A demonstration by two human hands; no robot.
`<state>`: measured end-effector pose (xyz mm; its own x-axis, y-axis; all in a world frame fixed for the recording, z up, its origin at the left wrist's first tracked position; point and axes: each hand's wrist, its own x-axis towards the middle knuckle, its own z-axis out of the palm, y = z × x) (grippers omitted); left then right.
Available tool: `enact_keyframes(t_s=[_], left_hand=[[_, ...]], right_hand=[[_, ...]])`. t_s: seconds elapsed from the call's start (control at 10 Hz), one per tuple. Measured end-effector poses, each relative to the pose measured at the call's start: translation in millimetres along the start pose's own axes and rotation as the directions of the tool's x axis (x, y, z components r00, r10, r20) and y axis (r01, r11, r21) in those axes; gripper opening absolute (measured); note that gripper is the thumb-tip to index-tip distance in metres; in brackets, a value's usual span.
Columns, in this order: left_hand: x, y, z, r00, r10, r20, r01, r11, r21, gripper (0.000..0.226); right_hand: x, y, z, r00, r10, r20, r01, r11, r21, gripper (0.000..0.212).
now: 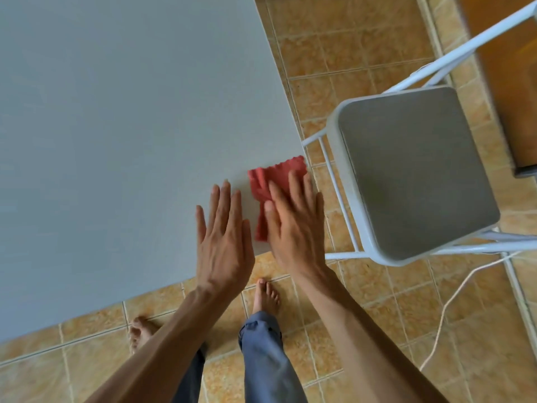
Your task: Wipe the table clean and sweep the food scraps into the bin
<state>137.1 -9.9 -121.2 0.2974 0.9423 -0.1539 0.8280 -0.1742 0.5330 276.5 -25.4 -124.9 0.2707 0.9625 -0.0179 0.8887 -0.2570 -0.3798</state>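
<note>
Cloth direction: the red cloth [273, 184] is lying with its long axis running from the near table edge up and to the right, its scalloped far edge pointing toward the table's right-hand corner
Cloth look: it is showing a coral red, crumpled into folds along its left side and flatter under the palm; the near end is narrowing to a small tail by the wrist
Cloth place: it is sitting on the grey table [116, 126], right at the near right corner, touching the surface and reaching almost to the right edge
Right hand: the right hand [293, 225] is lying flat and spread open on top of the cloth, fingers straight and pressing down, not curled around it
Left hand: the left hand [222, 237] is lying flat and open on the bare table just beside the cloth, fingers together and pointing away, holding nothing
Table: its top is looking plain, pale grey and smooth
Chair: a white metal folding chair [418, 175] with a grey seat is standing just to the right of the corner, on the tan tiled floor [377, 301]
Person: bare feet and blue trouser legs are showing below the table edge
Cord: a white cord [444, 309] is trailing across the tiles under the chair
</note>
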Motion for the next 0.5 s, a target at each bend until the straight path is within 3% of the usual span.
enact_keyframes(t_s=[0.1, 0.3, 0.4, 0.5], left_hand=[[2.5, -2.7, 9.7, 0.999, 0.006, 0.054, -0.01, 0.997, 0.082, 0.057], [0.6, -2.1, -1.4, 0.983, -0.008, 0.183, -0.036, 0.97, 0.241, 0.059], [2.8, 16.5, -31.4, 0.948, -0.1, 0.302, 0.022, 0.968, 0.251, 0.061], [-8.5, 45.7, -86.3, 0.925, -0.084, 0.37, -0.023, 0.961, 0.276, 0.06]], right_hand=[[2.3, 13.2, 13.3, 0.994, -0.037, 0.106, 0.048, 0.993, -0.108, 0.053], [0.6, 12.9, 8.4, 0.983, -0.048, 0.176, 0.073, 0.988, -0.138, 0.057], [2.8, 13.4, -9.1, 0.956, -0.022, 0.291, 0.067, 0.987, -0.144, 0.059], [7.4, -6.1, -53.3, 0.908, 0.004, 0.419, 0.017, 0.999, -0.047, 0.058]])
